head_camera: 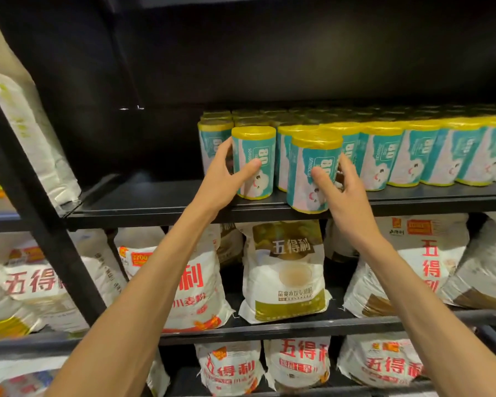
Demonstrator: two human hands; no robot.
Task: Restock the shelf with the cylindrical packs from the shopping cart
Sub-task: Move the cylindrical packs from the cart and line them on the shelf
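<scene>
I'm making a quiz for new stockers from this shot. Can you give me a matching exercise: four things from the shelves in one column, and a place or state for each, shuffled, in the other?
Things:
1. left hand
2. right hand
3. olive-green flour bag
4. row of packs

Places or states:
A. stands along the right of the top shelf
B. grips the pack at the shelf's front edge
C. lies on the shelf below
D. grips the pack further left

Pairs: 1-D, 2-B, 3-C, 4-A

both arms up, both hands gripping

both bare forearms reach up and forward. the left hand [222,179] curls round one pack [254,164], thumb across its front; the right hand [342,190] grips another pack [312,173] just right of it.
</scene>
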